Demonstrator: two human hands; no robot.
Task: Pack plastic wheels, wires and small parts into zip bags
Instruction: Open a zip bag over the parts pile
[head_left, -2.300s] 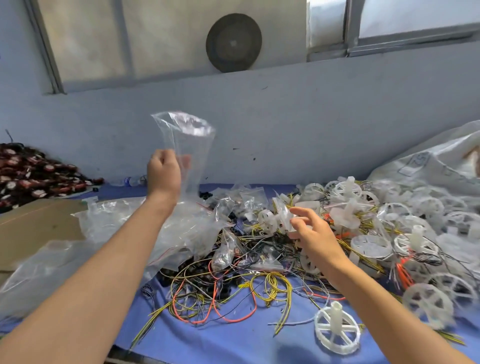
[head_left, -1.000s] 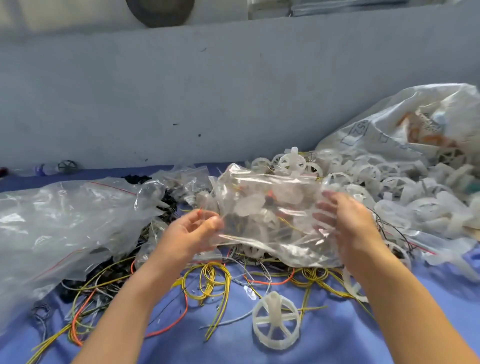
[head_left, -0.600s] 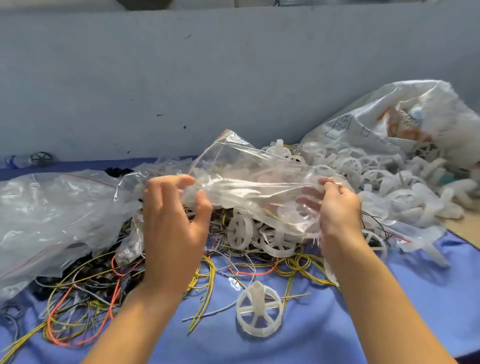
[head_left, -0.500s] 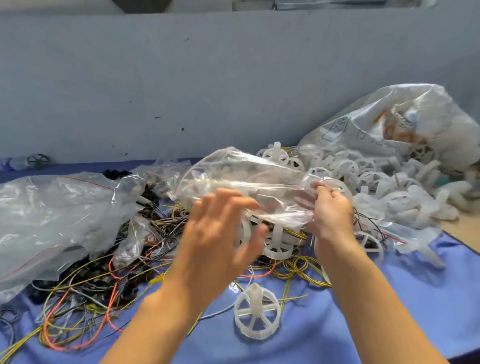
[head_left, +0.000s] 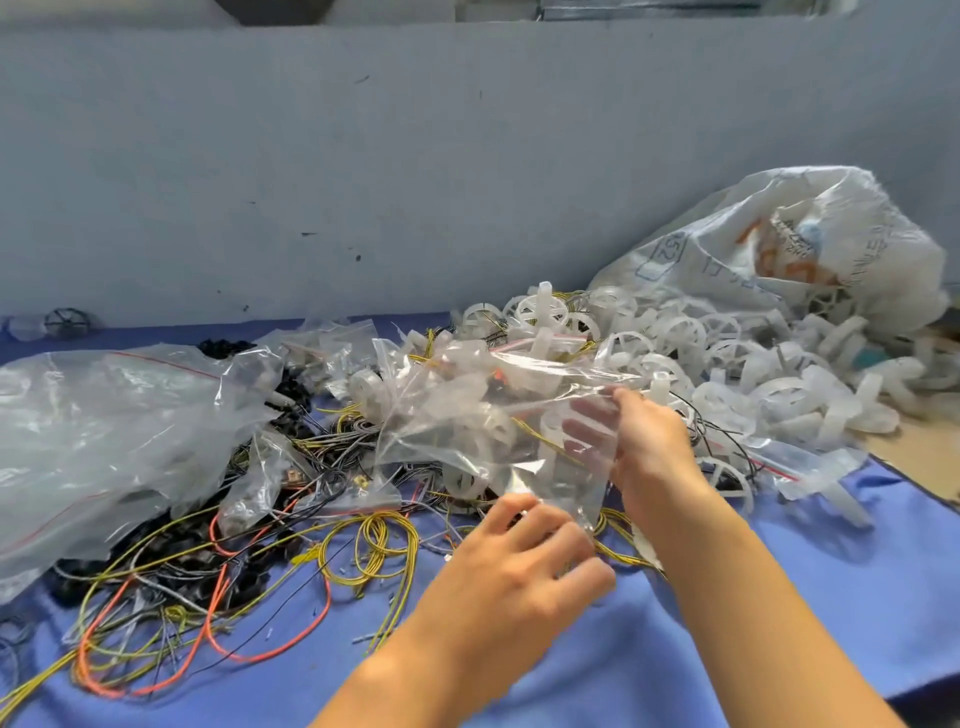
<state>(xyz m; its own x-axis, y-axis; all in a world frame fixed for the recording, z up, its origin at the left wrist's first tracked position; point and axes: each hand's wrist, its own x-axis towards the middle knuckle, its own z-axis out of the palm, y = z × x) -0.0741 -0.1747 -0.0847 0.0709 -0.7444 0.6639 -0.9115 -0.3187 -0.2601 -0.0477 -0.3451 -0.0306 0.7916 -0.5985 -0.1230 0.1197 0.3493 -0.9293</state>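
The right hand (head_left: 652, 447) holds a clear zip bag (head_left: 467, 415) up over the middle of the mess. Its grip is closed on the bag's right side: the fingers show through the plastic and the thumb lies on the near side. The bag has a thin red line along its top edge, and it hangs a little crumpled above the wires. White shapes show through it, but I cannot tell if they are inside the bag or behind it.

The left hand (head_left: 519, 566) is lower and nearer, just under the bag's bottom corner. Its fingers are bent and spread, and they look blurry (so I cannot tell if its grip has hold of anything).

The worktop (head_left: 831, 597) has a blue cover. Loops of yellow wires (head_left: 374, 545) lie just left of the left hand, and an orange wire (head_left: 218, 613) curls further left among thin black ones. A big heap of white plastic wheels (head_left: 727, 364) sits behind and to the right of the right hand. It spills from a large white sack (head_left: 779, 249) by the wall. On the far left lies a large, puffy clear bag (head_left: 104, 431), on top of more wires. Some small clear bags (head_left: 332, 343) lie at the back, near little black parts (head_left: 223, 345).
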